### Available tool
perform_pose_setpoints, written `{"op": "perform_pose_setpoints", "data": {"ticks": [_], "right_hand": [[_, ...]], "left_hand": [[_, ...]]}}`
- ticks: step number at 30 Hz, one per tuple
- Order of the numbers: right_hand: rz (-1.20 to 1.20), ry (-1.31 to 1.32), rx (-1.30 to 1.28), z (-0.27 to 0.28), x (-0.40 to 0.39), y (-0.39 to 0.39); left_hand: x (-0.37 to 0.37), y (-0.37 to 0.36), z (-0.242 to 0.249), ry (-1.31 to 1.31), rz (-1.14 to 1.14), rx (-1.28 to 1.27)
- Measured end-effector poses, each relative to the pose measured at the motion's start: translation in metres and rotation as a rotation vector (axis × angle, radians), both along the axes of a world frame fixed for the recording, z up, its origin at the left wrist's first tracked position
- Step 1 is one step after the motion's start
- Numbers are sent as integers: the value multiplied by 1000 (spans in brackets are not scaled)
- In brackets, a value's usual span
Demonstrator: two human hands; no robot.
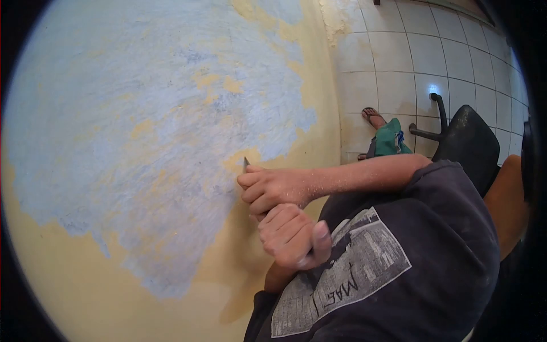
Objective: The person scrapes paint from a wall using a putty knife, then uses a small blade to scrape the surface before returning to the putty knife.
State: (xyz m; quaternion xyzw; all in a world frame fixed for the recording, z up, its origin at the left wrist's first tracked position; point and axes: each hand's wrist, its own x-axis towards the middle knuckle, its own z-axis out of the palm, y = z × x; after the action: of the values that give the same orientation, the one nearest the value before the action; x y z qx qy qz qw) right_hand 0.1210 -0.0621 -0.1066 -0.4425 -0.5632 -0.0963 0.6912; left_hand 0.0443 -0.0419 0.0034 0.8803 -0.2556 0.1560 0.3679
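My right hand (276, 186) is closed round a tool with a narrow metal blade (246, 162). Only the blade's tip shows past the thumb; the handle is hidden in the fist. It points at a patchy wall (171, 114), where pale blue and yellowish areas lie side by side with ragged borders. Just below, my left hand (293, 236) has its fingers curled and its thumb sticking up. It sits against or very close to the right hand; what it grips, if anything, is hidden. Light specks dot my right forearm.
White floor tiles (387, 51) run along the wall's foot at the upper right. A black chair (470, 142) stands close to my right arm. Beyond that arm are a foot in a sandal (373, 117) and green cloth (390, 137).
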Motion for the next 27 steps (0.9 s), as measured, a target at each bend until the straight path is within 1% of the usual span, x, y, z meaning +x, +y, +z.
{"op": "perform_pose_setpoints", "data": {"ticks": [1,2,5,6,8,9,11,12,14,15,18,20,21,22,23,25,27], "right_hand": [[-7,-1,15,3,-1,-1],[-12,9,31,4,-5,-1],[49,64,37,-2,-2,2],[48,54,27,0,-4,3],[27,25,-15,1,-3,-3],[17,24,44,3,-3,-3],[20,10,168,9,-5,-2],[42,20,109,5,-6,-1],[63,23,-13,-6,1,-3],[41,15,2,-7,2,-3],[-7,19,40,1,-7,-3],[-11,6,62,6,-10,-3],[-1,12,20,-3,-8,0],[7,23,-23,-14,-2,2],[10,30,-68,-22,2,4],[-1,31,5,-21,-4,1],[2,37,46,-17,-14,3]], "left_hand": [[-1,1,-1,25,-7,-17],[-2,0,-1,-8,-43,-39],[5,-1,-3,-23,-16,85],[3,-3,-5,-8,-33,87],[-2,-1,-2,-35,-48,3],[-4,0,-2,-36,-57,-41],[1,-2,-10,-33,20,1],[0,-1,-10,-33,66,30],[0,-1,-8,-2,9,69],[1,-1,-9,14,-23,81],[-4,1,-2,-8,-114,-25],[-3,-1,-3,-86,-1,82],[-2,-3,-5,-122,55,132],[1,1,-14,-27,107,148],[0,1,-17,-15,101,108],[-2,-1,-25,2,87,19],[-8,3,-16,46,4,33]]}}
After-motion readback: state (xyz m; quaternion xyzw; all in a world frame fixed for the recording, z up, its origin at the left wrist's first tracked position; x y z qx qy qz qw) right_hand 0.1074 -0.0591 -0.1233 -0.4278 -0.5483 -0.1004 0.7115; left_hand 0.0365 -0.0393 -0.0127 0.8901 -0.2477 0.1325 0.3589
